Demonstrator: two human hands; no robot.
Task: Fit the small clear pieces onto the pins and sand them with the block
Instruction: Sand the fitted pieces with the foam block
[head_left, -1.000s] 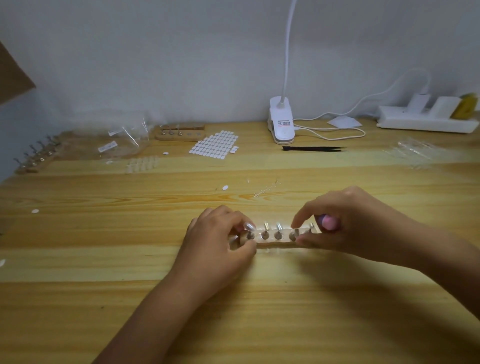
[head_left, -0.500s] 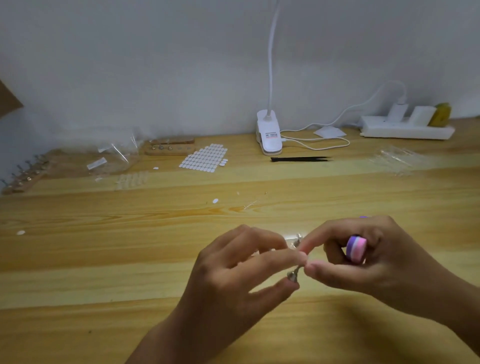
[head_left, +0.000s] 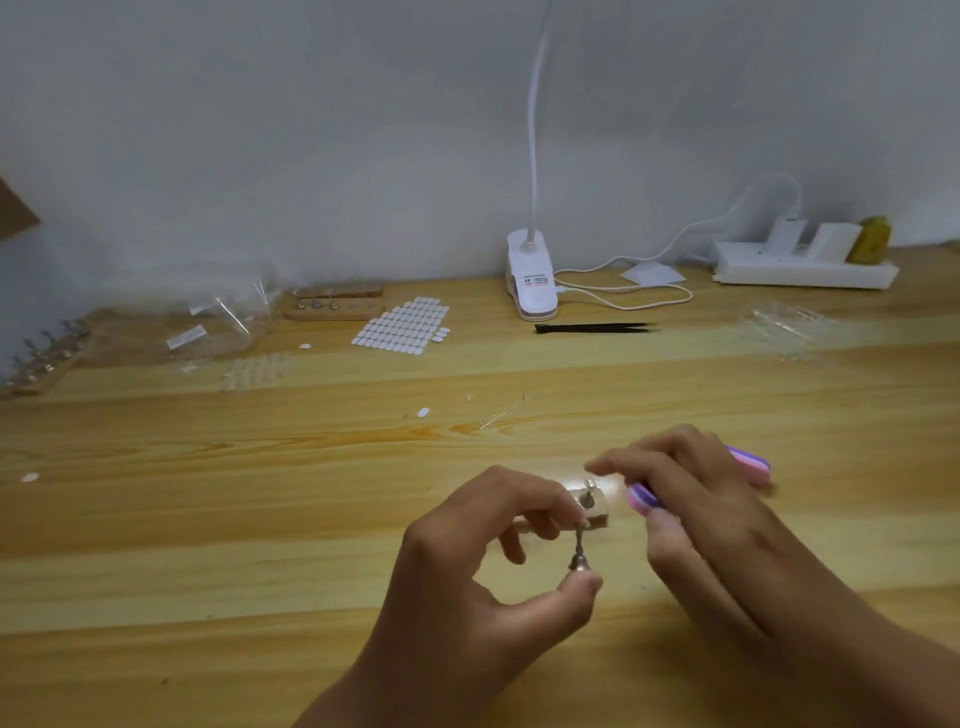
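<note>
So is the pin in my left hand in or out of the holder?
Out: left hand pinches pin, clear of the holder.

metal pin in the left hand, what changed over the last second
The left hand pulled one small metal pin out of the pale wooden holder and lifted it toward the person, pinched between thumb and forefinger. The right hand drew back from the holder. Unchanged: its hold on the pink and purple sanding block.
</note>
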